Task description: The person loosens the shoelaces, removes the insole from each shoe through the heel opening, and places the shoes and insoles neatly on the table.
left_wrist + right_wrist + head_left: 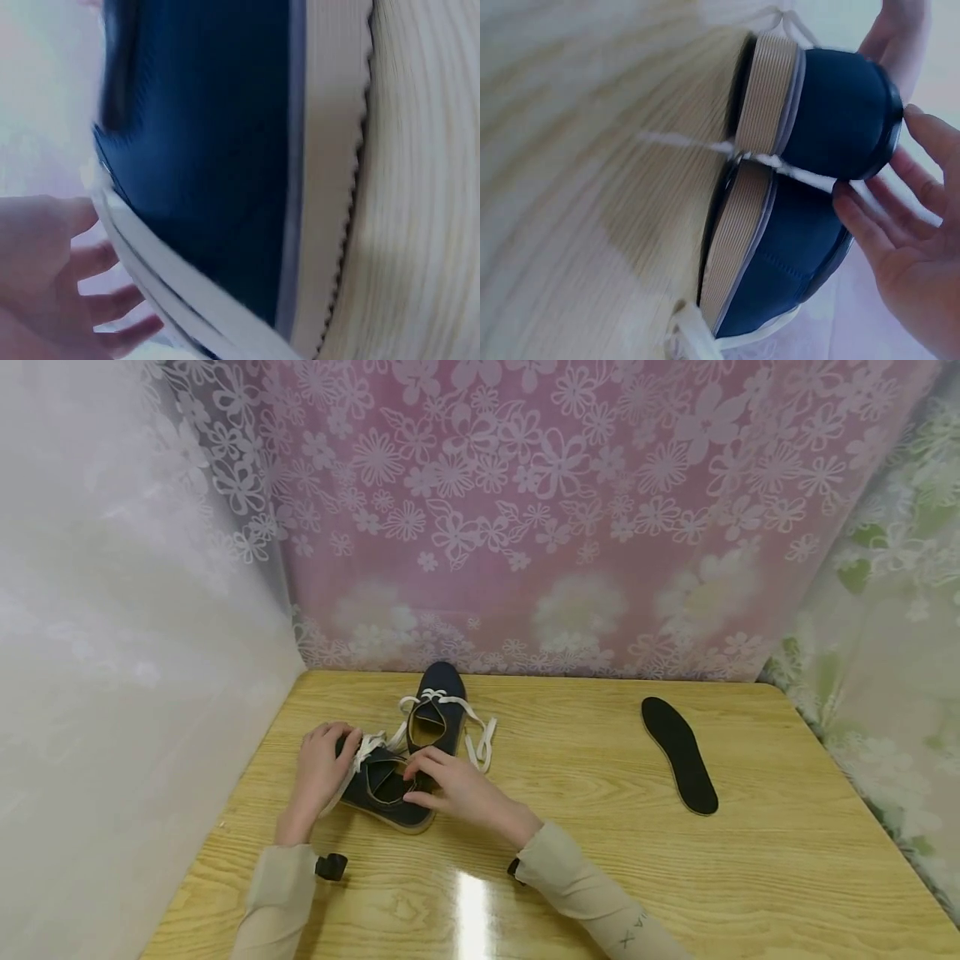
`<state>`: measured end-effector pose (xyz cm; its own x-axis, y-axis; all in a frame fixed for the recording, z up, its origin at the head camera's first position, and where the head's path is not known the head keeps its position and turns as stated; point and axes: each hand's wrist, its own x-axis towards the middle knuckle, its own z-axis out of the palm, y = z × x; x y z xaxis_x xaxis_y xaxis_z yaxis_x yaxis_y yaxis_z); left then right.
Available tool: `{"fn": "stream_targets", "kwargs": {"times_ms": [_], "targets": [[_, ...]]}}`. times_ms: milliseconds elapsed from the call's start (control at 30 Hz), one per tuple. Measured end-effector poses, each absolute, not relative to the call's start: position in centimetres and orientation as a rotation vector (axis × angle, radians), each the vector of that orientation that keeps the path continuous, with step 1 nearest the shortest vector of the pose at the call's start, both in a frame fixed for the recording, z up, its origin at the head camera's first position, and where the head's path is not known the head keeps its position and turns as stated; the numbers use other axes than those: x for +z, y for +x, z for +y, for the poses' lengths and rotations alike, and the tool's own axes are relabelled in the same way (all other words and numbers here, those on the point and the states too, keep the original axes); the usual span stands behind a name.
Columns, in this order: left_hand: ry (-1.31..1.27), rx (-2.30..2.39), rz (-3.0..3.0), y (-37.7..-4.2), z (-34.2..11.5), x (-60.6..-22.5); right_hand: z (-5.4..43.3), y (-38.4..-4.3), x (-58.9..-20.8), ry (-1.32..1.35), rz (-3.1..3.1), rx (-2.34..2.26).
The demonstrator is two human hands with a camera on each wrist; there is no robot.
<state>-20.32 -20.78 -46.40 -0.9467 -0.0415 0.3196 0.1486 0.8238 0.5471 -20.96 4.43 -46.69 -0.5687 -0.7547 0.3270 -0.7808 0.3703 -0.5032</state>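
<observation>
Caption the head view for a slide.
Left hand and right hand at a dark shoe, a second shoe behind it, a black insole lying apart on the wood-grain table.

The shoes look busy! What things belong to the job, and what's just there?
Part of the job:
- front shoe, left hand at its toe, right hand at its heel
- rear shoe, likely its pair
- black insole, probably, being shoe-shaped

Just there:
- wooden table
- pink flowered curtain

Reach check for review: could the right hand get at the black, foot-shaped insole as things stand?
Probably yes: the insole lies uncovered; only yellowish wood-grain table shows between it and the right hand, which must first leave the nearer navy lace-up shoe.
</observation>
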Motion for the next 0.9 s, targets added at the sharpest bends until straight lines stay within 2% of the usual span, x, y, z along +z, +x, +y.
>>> {"fn": "stream_targets", "kwargs": {"times_ms": [233, 600, 900], "targets": [[-0.132, -0.682, -2.864, -20.6, -22.1, -46.9, 3.5, -19.9, -46.7, 1.358, -2.686, 0.825], [0.108, -0.799, -2.869, -18.2, -21.2, -47.3, 3.9, -19.2, -46.9, 1.320, -2.775, 0.778], [0.056, -0.831, -2.892, -17.7, -20.4, -47.6, 6.0, -19.3, -46.8, 1.362, -2.777, 0.863]]}}
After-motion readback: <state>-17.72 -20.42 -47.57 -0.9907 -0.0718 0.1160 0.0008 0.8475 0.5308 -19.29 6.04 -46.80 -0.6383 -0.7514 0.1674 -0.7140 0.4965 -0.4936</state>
